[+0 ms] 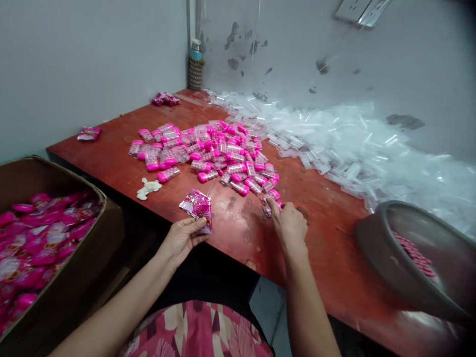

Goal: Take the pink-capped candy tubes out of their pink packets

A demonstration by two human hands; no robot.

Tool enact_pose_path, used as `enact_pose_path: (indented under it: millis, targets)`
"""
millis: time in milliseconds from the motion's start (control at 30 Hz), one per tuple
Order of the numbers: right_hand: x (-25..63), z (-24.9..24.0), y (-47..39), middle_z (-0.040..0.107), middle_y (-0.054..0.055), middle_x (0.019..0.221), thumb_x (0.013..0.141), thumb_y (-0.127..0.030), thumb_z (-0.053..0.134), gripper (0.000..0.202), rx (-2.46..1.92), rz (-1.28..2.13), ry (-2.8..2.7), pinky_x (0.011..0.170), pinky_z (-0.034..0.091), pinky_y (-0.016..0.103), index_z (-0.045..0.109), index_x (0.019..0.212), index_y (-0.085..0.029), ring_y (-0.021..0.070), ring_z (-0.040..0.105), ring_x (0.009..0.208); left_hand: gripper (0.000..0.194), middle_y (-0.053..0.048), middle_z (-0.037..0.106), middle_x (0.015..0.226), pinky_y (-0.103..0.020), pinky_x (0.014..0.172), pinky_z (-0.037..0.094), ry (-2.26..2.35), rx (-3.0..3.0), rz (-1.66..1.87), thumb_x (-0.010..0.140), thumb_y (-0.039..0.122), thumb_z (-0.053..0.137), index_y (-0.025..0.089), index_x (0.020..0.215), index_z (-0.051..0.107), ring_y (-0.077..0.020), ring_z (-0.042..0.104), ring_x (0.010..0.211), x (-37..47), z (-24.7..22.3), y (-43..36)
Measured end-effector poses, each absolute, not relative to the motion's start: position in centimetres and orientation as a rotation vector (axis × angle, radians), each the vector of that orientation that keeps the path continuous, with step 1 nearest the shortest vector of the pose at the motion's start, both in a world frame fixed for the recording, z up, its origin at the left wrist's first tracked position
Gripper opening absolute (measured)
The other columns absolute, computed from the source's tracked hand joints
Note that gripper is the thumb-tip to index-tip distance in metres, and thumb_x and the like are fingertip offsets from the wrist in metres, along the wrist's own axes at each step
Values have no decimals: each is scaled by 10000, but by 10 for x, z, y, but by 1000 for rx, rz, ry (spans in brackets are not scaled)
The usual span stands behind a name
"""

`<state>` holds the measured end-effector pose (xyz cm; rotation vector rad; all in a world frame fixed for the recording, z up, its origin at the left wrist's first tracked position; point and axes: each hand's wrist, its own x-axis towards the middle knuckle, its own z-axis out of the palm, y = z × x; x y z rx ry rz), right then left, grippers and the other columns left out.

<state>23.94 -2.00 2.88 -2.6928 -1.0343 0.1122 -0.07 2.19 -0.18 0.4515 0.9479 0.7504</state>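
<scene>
Head view: the right hand (292, 225) partly covers the end tube (267, 210), so whether its fingers pinch that tube or only touch it cannot be told. The foil (197, 202) shows folds, and one piece or several is unclear. The basin (373, 238) is cut off at the right, its pink pellets (414, 255) blurred; the carton (109, 225) of pink packs (48, 230) runs out at the left.

Pink-capped tubes (223, 148) lie heaped mid-table, beyond both hands, with clear sleeves (345, 148) banked along the wall behind and to their right. A white scrap (148, 188) lies near the table's (238, 218) front edge, left of the foil.

The left hand (186, 234) grips the foil at that edge, thumb on top. The right arm reaches forward, hand low over the table, fingers pointing toward the heap's near end.
</scene>
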Motion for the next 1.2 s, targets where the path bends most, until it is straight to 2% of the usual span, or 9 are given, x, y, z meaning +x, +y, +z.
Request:
enact_pose_path:
  millis: [67,133,267,367,467,733,900,1033,1200]
  targets:
    - [256,26,-19,603,306,893,715,-686,319,743,-2808,156,-1017,667,406,484,571,977,-38,411,575,854,36,-44,649,620,-227,556,537,935,330,799,682,124,644,92,685,628,-115,615,555,5,-3,19]
    - [266,20,-18,600,298,930,699,-665,385,722,-2809,239,-1056,665,412,470,553,1018,-39,408,572,873,39,-50,659,666,-234,571,539,917,219,857,703,137,629,101,716,619,-125,626,592,11,-3,17]
    - [257,8,-25,641,170,911,637,-540,573,571,-2523,372,-1143,670,433,404,549,1045,-141,334,586,866,69,-42,660,694,-248,623,534,881,68,960,700,174,643,130,730,600,-145,640,670,16,-2,16]
    - [218,5,-42,646,61,744,688,-489,562,418,-2021,663,-1054,551,462,309,562,973,-184,215,606,643,107,-43,658,695,-258,657,525,884,24,981,684,193,662,135,746,595,-150,642,693,18,-3,17]
    - [165,7,-58,577,-23,560,750,-449,528,353,-1635,1056,-1016,360,404,216,504,993,-193,130,527,421,112,-48,655,706,-260,677,518,887,-9,1004,692,187,653,130,765,589,-155,642,710,19,-5,19]
    - [106,-3,-55,562,-47,569,773,-397,535,294,-1507,1158,-984,325,419,179,462,969,-191,95,523,382,149,-43,623,650,-238,481,491,803,59,961,716,252,625,121,738,559,-139,603,543,20,-7,16]
    - [105,-3,-48,550,-60,581,781,-382,537,235,-1382,1230,-881,345,434,177,452,907,-202,90,535,406,292,-2,548,486,-204,291,341,760,182,886,684,404,620,134,638,518,-107,476,335,21,1,8]
    - [105,-3,-44,537,-57,558,782,-379,537,211,-1373,1248,-877,358,433,171,471,839,-187,80,524,397,329,30,495,438,-190,285,294,772,315,920,643,430,645,137,622,497,-84,419,297,19,5,5]
    - [108,-10,-42,572,-21,591,782,-409,524,243,-1423,1262,-975,357,427,178,491,777,-168,84,526,407,266,15,532,490,-193,346,331,795,527,965,636,335,679,114,674,537,-82,460,359,11,4,10]
